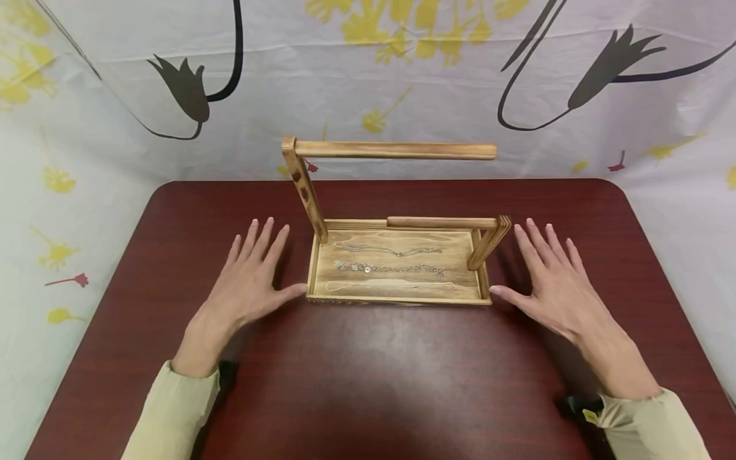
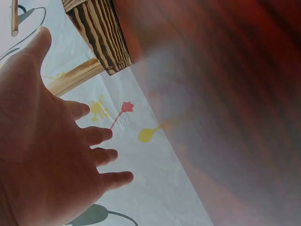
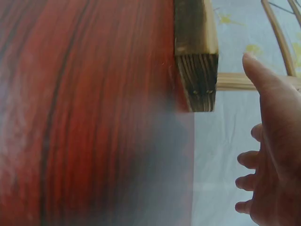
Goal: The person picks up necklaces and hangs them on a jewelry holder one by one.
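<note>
A wooden jewelry stand (image 1: 402,300) with a shallow tray base sits between the two hands in the head view. Across its tray lie a thin silver chain (image 1: 397,252), a chunkier silver chain with round pieces (image 1: 391,268) and a pale, fine necklace (image 1: 391,284). To the left, my left hand (image 1: 247,281) has its fingers spread, the thumb tip close to the tray's left corner. On the other side, my right hand (image 1: 554,287) is spread likewise, its thumb tip near the right corner. Whether either thumb touches the wood, I cannot tell. Both hands hold nothing.
A tall post at the stand's left carries a long upper bar (image 1: 397,151); a shorter post at the right carries a lower bar (image 1: 443,222). Everything rests on a dark red wooden table (image 1: 368,383). Behind it hangs a white cloth (image 1: 345,83) printed with flowers.
</note>
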The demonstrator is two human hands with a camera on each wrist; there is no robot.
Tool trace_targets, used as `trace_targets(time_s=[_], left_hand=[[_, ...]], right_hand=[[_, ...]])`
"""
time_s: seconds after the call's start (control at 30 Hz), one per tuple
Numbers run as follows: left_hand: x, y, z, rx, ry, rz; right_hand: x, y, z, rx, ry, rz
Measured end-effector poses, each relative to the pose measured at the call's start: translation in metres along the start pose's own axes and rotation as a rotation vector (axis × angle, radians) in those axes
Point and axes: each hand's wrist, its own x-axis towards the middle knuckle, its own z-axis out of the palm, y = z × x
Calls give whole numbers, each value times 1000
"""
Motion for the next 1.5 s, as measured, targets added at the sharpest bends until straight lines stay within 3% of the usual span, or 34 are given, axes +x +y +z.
trace_targets(time_s=[0.43,0.77,0.9,1.1,1.27,1.5], left_hand=[[14,1,-5,-31,6,45],[18,-1,-3,-273,-91,23],[21,-2,-1,-305,-101,22],[30,2,1,-341,-105,55],[32,2,1,-364,-119,53],[35,1,-1,-476,-149,57]], right_hand=[[-7,-24,-6,-9,30,-52],[-11,-35,-10,23,60,-117],[-13,-38,-10,36,98,-139],[-19,-44,-10,50,123,-106],[-17,-48,-8,73,133,-144],[-13,-53,-6,73,169,-136]])
